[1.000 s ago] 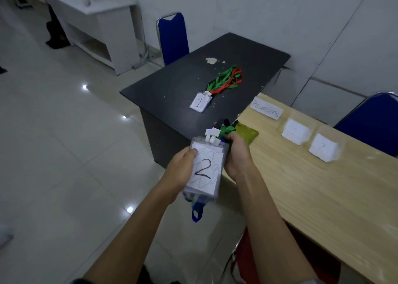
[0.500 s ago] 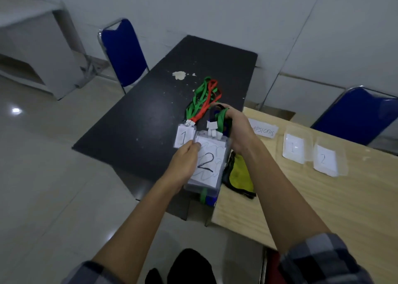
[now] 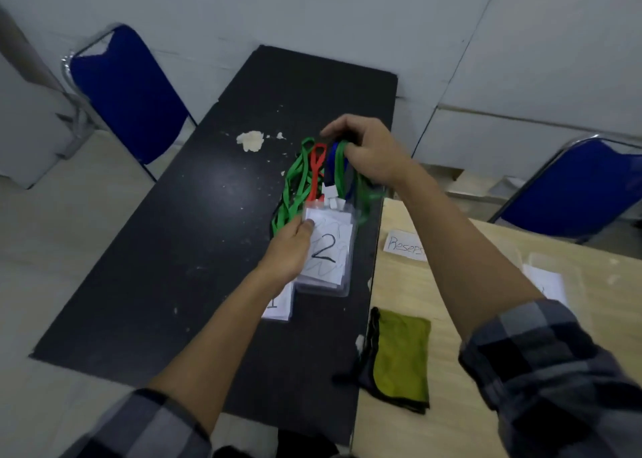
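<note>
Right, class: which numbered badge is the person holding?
The badge marked 2: the left hand grips its side, the right hand holds its lanyards. The badge marked 1 lies on the black table, partly hidden.

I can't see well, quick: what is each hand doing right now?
Left hand: holds the badge stack marked 2.
Right hand: grips the blue and green lanyard straps.
</note>
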Action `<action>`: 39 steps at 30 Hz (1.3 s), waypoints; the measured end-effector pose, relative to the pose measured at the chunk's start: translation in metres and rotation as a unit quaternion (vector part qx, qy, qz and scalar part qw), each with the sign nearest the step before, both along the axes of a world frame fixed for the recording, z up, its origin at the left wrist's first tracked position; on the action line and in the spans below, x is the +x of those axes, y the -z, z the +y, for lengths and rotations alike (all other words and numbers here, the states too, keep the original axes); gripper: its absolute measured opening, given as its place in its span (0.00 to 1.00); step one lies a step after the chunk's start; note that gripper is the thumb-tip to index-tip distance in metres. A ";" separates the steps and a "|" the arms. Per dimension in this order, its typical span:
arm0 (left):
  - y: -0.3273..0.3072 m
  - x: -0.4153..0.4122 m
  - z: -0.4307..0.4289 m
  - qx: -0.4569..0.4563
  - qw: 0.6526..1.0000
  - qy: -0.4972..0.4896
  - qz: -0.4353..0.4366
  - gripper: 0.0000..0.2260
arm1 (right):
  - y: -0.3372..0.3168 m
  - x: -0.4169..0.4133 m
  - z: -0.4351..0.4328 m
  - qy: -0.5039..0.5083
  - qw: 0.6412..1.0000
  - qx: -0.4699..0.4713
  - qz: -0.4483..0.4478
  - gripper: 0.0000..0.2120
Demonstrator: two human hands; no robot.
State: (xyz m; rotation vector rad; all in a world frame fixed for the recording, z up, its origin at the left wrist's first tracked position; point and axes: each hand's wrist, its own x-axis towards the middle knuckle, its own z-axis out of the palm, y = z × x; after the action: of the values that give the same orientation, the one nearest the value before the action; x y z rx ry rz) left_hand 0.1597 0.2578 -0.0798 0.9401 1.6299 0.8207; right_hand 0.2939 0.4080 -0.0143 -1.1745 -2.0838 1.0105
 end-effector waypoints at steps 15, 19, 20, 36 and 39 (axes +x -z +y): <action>0.145 0.003 0.002 -0.174 0.977 0.105 0.071 0.15 | 0.230 -0.012 -0.171 0.418 0.847 -0.324 0.052 0.11; 0.141 -0.004 -0.006 -0.122 0.985 0.077 0.098 0.11 | 0.239 -0.024 -0.176 0.472 0.801 -0.337 0.148 0.17; 0.137 -0.008 -0.010 -0.095 0.985 0.080 0.120 0.12 | 0.239 -0.025 -0.175 0.479 0.806 -0.321 0.133 0.19; 0.160 -0.075 -0.058 -0.092 0.984 -0.058 0.144 0.19 | 0.235 -0.113 -0.191 0.365 0.895 -0.231 -0.109 0.19; 0.156 -0.078 -0.058 -0.098 0.985 -0.053 0.135 0.17 | 0.235 -0.116 -0.190 0.415 0.869 -0.265 -0.049 0.14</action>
State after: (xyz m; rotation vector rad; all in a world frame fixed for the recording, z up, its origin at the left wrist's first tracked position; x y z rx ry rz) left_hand 0.0820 0.2002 -0.2356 0.8568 1.9705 0.6095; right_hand 0.1783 0.2184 -0.2494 -2.1647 -1.1097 1.0891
